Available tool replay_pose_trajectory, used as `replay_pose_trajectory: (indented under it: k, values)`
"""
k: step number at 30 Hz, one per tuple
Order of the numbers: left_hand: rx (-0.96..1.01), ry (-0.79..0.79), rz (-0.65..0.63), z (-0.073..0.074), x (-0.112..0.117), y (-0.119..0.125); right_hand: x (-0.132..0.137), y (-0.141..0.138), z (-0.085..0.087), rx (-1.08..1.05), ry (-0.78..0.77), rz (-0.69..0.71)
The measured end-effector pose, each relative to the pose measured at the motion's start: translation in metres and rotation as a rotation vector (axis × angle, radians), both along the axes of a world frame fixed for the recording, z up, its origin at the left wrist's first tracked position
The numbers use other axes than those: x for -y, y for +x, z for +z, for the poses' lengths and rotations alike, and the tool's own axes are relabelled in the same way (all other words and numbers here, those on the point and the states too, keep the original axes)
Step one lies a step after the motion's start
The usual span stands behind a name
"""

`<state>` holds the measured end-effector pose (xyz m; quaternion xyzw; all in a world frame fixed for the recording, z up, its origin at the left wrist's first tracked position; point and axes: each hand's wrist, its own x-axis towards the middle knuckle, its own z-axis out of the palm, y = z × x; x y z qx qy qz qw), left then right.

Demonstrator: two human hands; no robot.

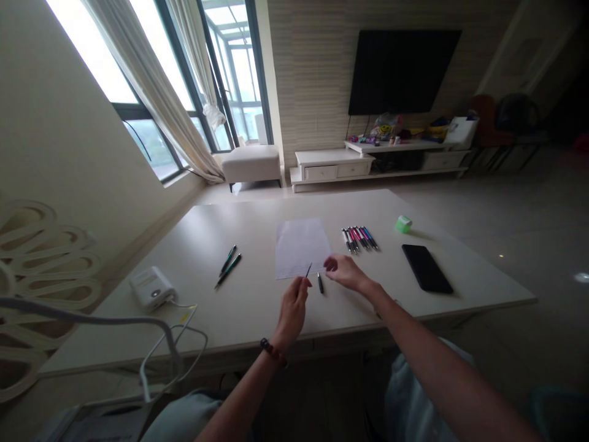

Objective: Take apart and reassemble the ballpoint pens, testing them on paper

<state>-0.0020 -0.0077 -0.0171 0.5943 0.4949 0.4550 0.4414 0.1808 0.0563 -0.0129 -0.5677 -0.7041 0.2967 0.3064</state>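
Near the paper (pixel 300 245), the left hand (pixel 294 307) is pinching a likely refill (pixel 308 270). The right hand (pixel 344 272) is hovering empty, fingers loose, beside the barrel (pixel 320 283), which is needing a fingertip pick.

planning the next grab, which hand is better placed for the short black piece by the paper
Likely the right hand: it looks free beside the black piece; the left hand holds a thin rod.

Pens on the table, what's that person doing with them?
A person is at the table. Their left hand pinches a thin dark stick, maybe a pen's inside, at the near edge of a sheet of paper. Their right hand hovers close beside it, near a short dark pen part lying on the table. A row of coloured pens lies right of the paper, and two green pens lie left of it.
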Motion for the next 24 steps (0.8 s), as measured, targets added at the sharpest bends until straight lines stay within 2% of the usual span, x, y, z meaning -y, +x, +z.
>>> replay_pose_trajectory:
  k: [4,6,9,18,24]
  values:
    - [-0.08,0.02,-0.011,-0.002,0.002,0.0,0.01,-0.008,0.025,-0.561,0.071,-0.05]
    - [-0.108,0.035,-0.027,-0.002,0.003,0.0,0.018,-0.011,0.035,-0.679,0.105,-0.054]
    - [-0.134,0.048,-0.042,0.0,0.004,0.001,0.025,-0.015,0.039,-0.714,0.109,-0.047]
    - [-0.12,0.026,-0.059,0.002,0.005,0.003,0.026,-0.019,0.034,-0.632,0.045,0.0]
    - [-0.142,0.04,-0.041,0.005,0.005,0.002,0.024,-0.014,0.038,-0.665,0.081,-0.042]
